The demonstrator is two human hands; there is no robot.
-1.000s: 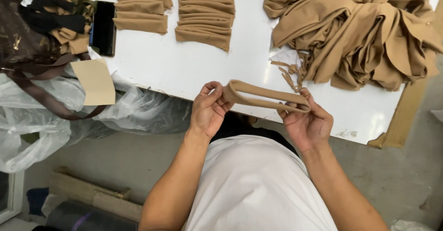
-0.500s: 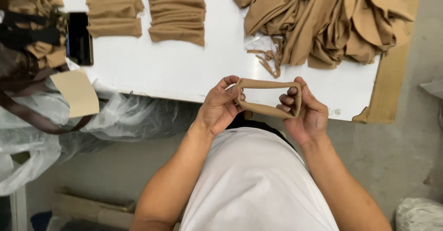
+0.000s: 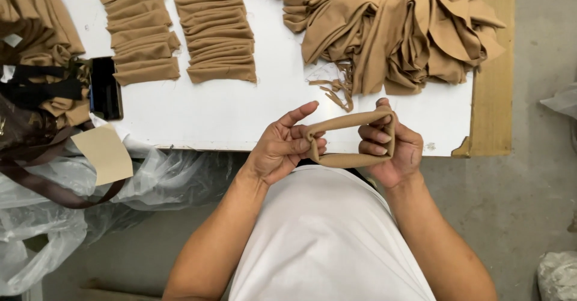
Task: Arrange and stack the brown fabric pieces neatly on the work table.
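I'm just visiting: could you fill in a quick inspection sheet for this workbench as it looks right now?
Surface: white table, wooden edge at right.
Job's things: tan fabric loop stretched between both hands.
Clutter: two rows of folded tan pieces; loose tan pile; scraps; phone; brown bag; card.
Grippers: left hand and right hand each hooked inside the loop.
Cables: nothing seen.
Surroundings: clear plastic sheet below the table; concrete floor.
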